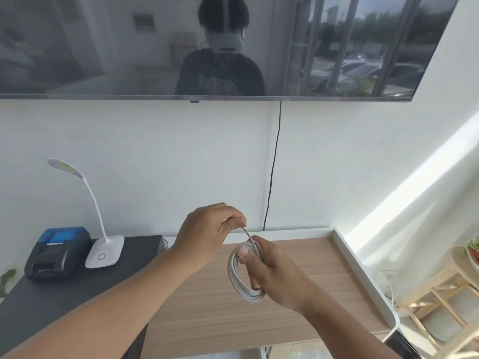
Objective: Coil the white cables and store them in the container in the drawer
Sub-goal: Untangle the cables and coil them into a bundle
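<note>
Holding the coil (246, 274) of white cable upright above the wooden desk (298, 301), the right hand (274, 278) is closed round its loops, thumb pressed across the top to keep the turns together. Just beyond, the left hand (210, 229) pinches the free end between thumb and fingertips — a short tail running up from the bundle. To finish this step well, the tail is best wrapped snugly round the loops and tucked, the thumb lifting only once each turn is seated — slack here would probably let the turns spring apart. Farther back stand a lamp (103, 244) and a printer (58, 251). No drawer or container is in view.
</note>
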Demonstrator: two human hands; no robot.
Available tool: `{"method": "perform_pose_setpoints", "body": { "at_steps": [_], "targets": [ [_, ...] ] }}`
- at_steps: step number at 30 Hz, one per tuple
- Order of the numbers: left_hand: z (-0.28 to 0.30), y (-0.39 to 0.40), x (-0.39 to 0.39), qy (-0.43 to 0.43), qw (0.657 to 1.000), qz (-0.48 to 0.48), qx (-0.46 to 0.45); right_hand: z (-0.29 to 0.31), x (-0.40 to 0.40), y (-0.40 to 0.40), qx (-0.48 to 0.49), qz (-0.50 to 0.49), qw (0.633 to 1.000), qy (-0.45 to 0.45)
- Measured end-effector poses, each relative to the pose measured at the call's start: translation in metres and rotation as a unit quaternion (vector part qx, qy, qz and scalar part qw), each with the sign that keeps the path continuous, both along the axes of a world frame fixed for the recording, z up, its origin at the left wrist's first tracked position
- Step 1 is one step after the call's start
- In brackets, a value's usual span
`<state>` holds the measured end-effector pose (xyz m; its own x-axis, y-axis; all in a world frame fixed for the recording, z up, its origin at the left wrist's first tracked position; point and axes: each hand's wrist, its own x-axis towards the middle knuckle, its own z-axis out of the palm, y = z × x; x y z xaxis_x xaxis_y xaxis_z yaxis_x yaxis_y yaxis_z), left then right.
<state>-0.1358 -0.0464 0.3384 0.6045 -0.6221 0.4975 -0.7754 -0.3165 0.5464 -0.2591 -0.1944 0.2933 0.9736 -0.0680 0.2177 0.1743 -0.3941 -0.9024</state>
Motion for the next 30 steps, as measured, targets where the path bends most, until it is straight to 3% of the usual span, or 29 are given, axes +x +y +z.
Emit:
{"method": "perform_pose_setpoints", "body": {
  "at_steps": [2,5,10,14,20,25,30],
  "targets": [
    [-0.011,0.001,-0.008,0.127,0.991,0.016,-0.037,0.002,0.0,0.001,0.017,-0.009,1.0,-0.015],
    [-0.023,0.001,-0.026,0.344,0.934,-0.024,-0.092,0.004,0.001,0.0,0.039,-0.029,0.998,-0.039],
    [-0.026,0.008,-0.04,0.495,0.858,-0.049,-0.128,0.001,0.003,0.001,0.042,-0.039,0.997,-0.047],
    [-0.021,0.01,-0.043,0.516,0.844,-0.016,-0.143,-0.001,0.007,0.002,0.013,-0.068,0.997,-0.036],
    [-0.014,0.011,-0.043,0.541,0.837,-0.002,-0.075,0.002,0.011,0.006,-0.083,-0.105,0.99,-0.051],
    [-0.019,0.013,-0.045,0.578,0.809,-0.03,-0.1,0.004,0.011,0.002,-0.063,-0.108,0.992,-0.032],
    [-0.024,0.005,-0.049,0.523,0.845,0.04,-0.107,0.003,0.012,0.004,-0.098,-0.115,0.988,-0.023]
  ]
}}
